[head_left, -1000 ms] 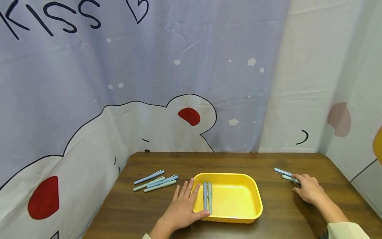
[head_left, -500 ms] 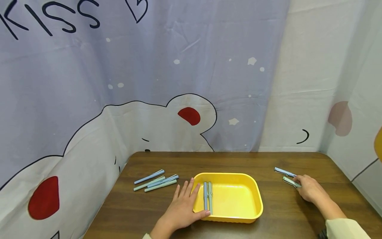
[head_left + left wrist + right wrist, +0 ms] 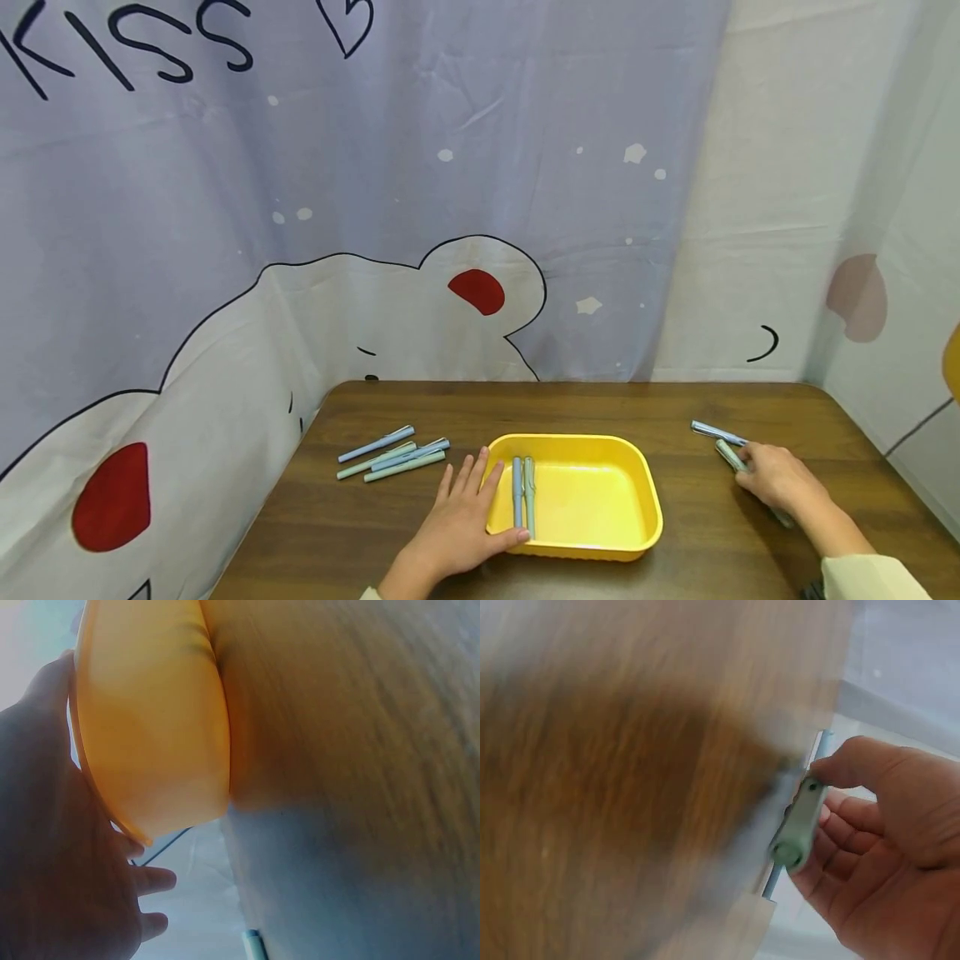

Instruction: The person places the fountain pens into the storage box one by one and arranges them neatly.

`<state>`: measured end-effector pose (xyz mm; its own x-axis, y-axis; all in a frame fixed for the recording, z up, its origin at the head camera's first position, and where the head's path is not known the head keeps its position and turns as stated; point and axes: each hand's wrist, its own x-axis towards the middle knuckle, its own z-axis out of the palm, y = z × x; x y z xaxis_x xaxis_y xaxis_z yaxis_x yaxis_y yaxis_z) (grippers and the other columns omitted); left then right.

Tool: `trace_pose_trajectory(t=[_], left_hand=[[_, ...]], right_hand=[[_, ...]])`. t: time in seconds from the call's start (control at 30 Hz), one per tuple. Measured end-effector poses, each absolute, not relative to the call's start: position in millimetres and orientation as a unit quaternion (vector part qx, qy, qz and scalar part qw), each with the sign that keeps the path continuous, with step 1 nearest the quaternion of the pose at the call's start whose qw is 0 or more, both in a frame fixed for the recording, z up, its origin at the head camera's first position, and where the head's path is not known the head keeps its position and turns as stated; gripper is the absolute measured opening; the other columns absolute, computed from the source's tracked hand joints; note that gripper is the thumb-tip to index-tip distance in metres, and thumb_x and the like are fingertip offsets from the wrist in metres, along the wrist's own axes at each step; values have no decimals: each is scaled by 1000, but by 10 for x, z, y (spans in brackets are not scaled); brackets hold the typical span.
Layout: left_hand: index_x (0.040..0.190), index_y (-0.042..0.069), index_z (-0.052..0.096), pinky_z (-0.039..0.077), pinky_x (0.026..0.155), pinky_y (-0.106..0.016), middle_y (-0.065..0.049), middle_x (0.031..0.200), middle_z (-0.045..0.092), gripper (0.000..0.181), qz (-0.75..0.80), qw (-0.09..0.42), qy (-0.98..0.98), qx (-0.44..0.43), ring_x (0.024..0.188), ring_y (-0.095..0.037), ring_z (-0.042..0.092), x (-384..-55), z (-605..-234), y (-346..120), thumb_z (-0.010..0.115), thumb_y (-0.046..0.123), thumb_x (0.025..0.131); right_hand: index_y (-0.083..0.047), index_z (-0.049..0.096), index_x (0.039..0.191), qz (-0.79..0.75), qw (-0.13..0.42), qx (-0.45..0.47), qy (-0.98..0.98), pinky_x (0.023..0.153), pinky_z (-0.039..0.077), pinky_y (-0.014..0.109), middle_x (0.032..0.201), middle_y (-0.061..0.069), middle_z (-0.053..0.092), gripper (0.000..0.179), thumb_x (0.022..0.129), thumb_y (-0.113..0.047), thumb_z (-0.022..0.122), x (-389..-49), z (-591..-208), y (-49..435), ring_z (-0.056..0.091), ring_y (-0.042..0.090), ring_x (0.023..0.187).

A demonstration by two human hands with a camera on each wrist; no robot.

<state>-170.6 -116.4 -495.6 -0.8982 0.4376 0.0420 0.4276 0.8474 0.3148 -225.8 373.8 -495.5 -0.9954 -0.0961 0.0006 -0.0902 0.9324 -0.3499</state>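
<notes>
The right hand (image 3: 780, 475) pinches a green pen (image 3: 728, 455), the thumb on one side and curled fingers on the other, with the pen slanting out past the fingertips on the far left and under the hand toward the near right. To handle it well, the pinch should probably stay near the barrel's middle, firm enough that the slim, smooth body does not roll or swing, and the lift should go straight up before any sideways travel. Whether the pen touches the desk (image 3: 705, 508) is hard to tell. The nearest hindrance is a blue pen (image 3: 717, 432) just beyond the right fingers; its near end lies so close that a low sweep could nudge it, and contact there cannot be made out. The left hand (image 3: 459, 533) has its fingers straight and spread against the side of a yellow tray (image 3: 600, 500), thumb over the near rim, which likely steadies it. Just right of those fingers, a blue pen and a green pen lie side by side inside the tray (image 3: 529, 492). Beyond them to the left, four loose pens (image 3: 405, 467) lie close together, some crossing.
</notes>
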Motion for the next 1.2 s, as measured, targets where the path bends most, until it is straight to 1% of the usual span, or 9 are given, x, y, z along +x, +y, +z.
trace_pose_trajectory(t=[0.17, 0.33, 0.43, 0.6, 0.77, 0.87, 1.0, 1.13, 1.2], left_hand=[[161, 13, 28, 11, 120, -65, -13, 170, 9, 99, 160, 14, 961, 225, 153, -41, 18, -1687, -4960, -1164, 51, 77, 89], [162, 13, 27, 10, 120, -65, -12, 170, 7, 99, 160, 16, 962, 223, 154, -40, 18, -1687, -4965, -1166, 51, 77, 89], [162, 14, 26, 9, 121, -64, -11, 170, 7, 100, 160, 18, 962, 222, 154, -40, 18, -1699, -4968, -1166, 50, 78, 89], [162, 14, 26, 9, 121, -64, -12, 170, 7, 100, 163, 20, 961, 224, 154, -40, 18, -1712, -4967, -1163, 50, 78, 89], [162, 15, 26, 8, 121, -63, -10, 171, 6, 101, 159, 22, 962, 221, 154, -39, 17, -1714, -4980, -1162, 48, 80, 89], [162, 15, 26, 8, 121, -63, -9, 171, 5, 101, 158, 22, 962, 220, 154, -38, 17, -1716, -4988, -1161, 47, 81, 88], [162, 14, 27, 9, 121, -63, -9, 171, 5, 101, 157, 19, 962, 221, 154, -38, 18, -1711, -4987, -1160, 47, 80, 88], [161, 13, 29, 10, 121, -64, -11, 170, 7, 99, 160, 16, 961, 224, 153, -39, 20, -1701, -4968, -1158, 49, 79, 89], [161, 13, 29, 11, 121, -64, -12, 170, 8, 99, 161, 15, 961, 225, 153, -39, 21, -1698, -4955, -1157, 50, 78, 89]], right_hand=[[18, 59, 121, -243, -7, -36, 969, 67, 50, 38, 98, 21, 71, 45, 89, -13, 63, -2227, -4933, 3708, 63, 24, 80], [25, 42, 132, -390, 25, -14, 920, 62, 56, 31, 107, 31, 67, 51, 96, -7, 58, -2186, -4904, 3676, 64, 15, 74], [25, 35, 135, -468, 41, -4, 883, 66, 58, 30, 108, 28, 66, 51, 99, -3, 56, -2157, -4897, 3654, 64, 11, 77], [20, 27, 142, -563, 78, 12, 823, 74, 58, 32, 113, 14, 67, 55, 102, -7, 52, -2099, -4884, 3604, 68, 16, 86], [13, 16, 153, -605, 122, 17, 787, 84, 57, 34, 127, 17, 62, 65, 106, -18, 49, -2034, -4859, 3537, 65, 23, 101], [12, 10, 156, -629, 135, 7, 766, 87, 57, 34, 126, 13, 63, 69, 108, -22, 46, -2016, -4854, 3495, 65, 22, 103], [2, 25, 154, -687, 130, -4, 715, 85, 58, 35, 114, 1, 69, 57, 108, -19, 49, -2016, -4864, 3441, 68, 18, 97], [-17, 49, 133, -750, 134, -32, 647, 86, 59, 36, 110, -2, 71, 26, 107, -12, 49, -2010, -4875, 3401, 71, 18, 96], [-23, 54, 124, -772, 141, -45, 619, 88, 59, 38, 110, -2, 72, 23, 107, -9, 48, -2004, -4870, 3381, 72, 19, 98]])
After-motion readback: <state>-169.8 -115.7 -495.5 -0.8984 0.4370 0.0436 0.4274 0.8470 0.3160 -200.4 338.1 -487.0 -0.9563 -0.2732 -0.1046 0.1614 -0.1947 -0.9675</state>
